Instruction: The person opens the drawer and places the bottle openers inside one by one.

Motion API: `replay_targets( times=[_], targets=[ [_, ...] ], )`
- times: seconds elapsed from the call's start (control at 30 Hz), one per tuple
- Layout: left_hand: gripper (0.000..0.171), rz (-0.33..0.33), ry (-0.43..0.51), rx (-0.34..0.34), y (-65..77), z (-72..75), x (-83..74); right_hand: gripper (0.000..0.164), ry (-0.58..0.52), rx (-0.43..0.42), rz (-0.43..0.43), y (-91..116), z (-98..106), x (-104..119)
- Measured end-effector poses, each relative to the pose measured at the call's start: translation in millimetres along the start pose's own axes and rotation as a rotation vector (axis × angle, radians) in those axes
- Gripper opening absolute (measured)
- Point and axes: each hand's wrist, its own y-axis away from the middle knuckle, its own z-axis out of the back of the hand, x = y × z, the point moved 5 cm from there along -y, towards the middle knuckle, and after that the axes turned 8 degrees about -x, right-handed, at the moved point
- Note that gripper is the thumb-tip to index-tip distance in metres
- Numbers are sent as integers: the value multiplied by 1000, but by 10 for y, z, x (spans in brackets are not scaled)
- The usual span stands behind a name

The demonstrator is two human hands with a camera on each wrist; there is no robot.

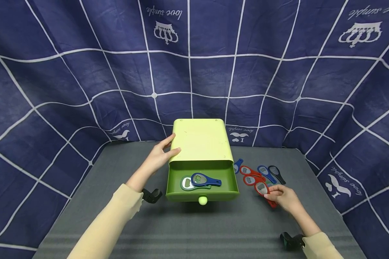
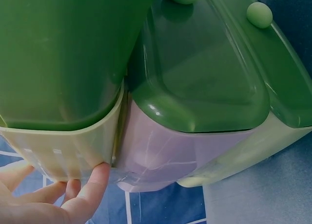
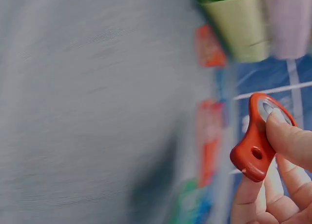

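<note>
A small drawer cabinet (image 1: 201,140) with a pale yellow-green top stands on the grey table, its top green drawer (image 1: 227,176) pulled out. Inside that drawer a blue bottle opener (image 1: 207,180) overlaps a green bottle opener (image 1: 186,183). My left hand (image 1: 159,156) rests against the cabinet's left side, thumb on the top edge and fingers extended. Off to the right of the drawer, my right hand (image 1: 283,197) pinches a red bottle opener (image 3: 261,136) between thumb and fingers, above the other openers.
More bottle openers lie right of the cabinet: red (image 1: 249,171), blue (image 1: 265,173) and black (image 1: 276,174). Below the pulled-out drawer, the cabinet has a lilac tier (image 2: 165,153) with a green drawer front. A blue checked cloth (image 1: 210,75) hangs behind the table.
</note>
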Motion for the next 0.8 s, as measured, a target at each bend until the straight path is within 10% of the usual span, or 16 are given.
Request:
replay_targets(
  times=[0.43,0.8],
  targets=[
    [74,0,-5,-4,-8,11,2,44,-136,47,197,50,194,1456],
    [74,1,-3,0,-14,1,7,37,-169,215,284,214,-138,2021]
  ],
)
